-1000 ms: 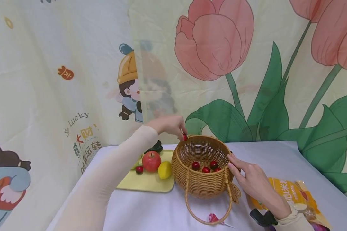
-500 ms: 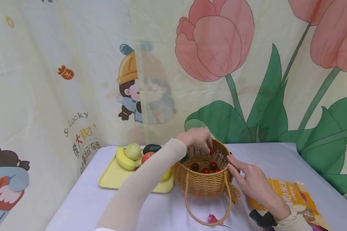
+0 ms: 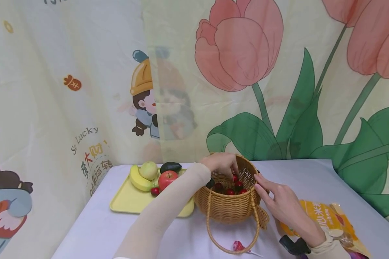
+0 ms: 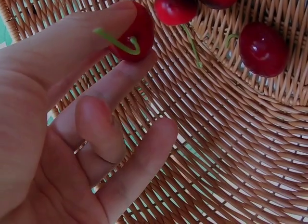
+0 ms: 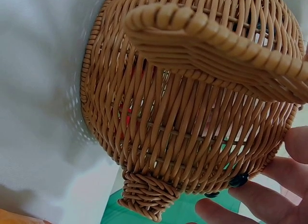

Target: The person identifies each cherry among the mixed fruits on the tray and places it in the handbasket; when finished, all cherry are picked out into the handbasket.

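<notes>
My left hand reaches down into a round wicker basket. Between its thumb and a finger it pinches a red cherry with a green stem; the other fingers are spread loosely. Several more cherries, one of them dark red, lie on the basket's floor. My right hand rests its extended fingers on the basket's right rim. In the right wrist view, its fingers lie against the wicker by a small black bead.
A yellow tray on the left bears a banana, a pale green fruit, an avocado, an apple and a cherry. A lollipop lies by the basket's handle. An orange packet is at right.
My left hand has carried the cherry from the basket's left rim to the right and down inside it. My right hand has stayed at the rim.
</notes>
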Motion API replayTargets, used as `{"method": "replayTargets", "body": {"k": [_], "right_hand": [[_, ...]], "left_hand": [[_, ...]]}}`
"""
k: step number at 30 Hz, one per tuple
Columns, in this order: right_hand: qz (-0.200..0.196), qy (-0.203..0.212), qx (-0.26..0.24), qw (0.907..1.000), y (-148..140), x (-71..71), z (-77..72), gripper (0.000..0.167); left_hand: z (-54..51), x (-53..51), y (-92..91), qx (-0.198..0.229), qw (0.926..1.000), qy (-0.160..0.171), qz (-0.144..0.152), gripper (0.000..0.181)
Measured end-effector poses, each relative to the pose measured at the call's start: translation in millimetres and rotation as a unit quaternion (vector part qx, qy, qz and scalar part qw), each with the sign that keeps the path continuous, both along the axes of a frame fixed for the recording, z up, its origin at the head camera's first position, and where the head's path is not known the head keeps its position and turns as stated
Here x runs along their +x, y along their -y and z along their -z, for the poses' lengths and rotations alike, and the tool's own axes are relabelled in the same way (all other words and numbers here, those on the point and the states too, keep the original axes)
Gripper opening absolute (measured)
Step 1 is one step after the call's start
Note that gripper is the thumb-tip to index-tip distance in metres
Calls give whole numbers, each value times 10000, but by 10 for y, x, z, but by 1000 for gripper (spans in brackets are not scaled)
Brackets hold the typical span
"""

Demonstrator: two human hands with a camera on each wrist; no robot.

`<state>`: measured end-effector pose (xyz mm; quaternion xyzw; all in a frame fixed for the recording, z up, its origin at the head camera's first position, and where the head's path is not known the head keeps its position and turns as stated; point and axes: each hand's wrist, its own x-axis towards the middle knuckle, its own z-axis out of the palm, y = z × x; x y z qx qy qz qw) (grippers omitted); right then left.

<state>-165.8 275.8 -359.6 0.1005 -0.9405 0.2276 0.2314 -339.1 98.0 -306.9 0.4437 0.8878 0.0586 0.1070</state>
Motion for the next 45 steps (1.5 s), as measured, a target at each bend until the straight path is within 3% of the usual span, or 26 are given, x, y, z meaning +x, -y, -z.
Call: {"method": "replayTargets", "body": {"k": [12,20,45], "right_hand": [[13,131,12,9999,-4,14,-14,45],[36,173,-19,9998,-4,11,-8,45],[47,83,10,10000,5,13,-16,45]], "left_hand": [[6,13,-22,-97,9999,-137,8,27],[17,31,-27,-13,9997,-7,-227,30],[24,26,-6,-68,9997,-118,-205,30]]}}
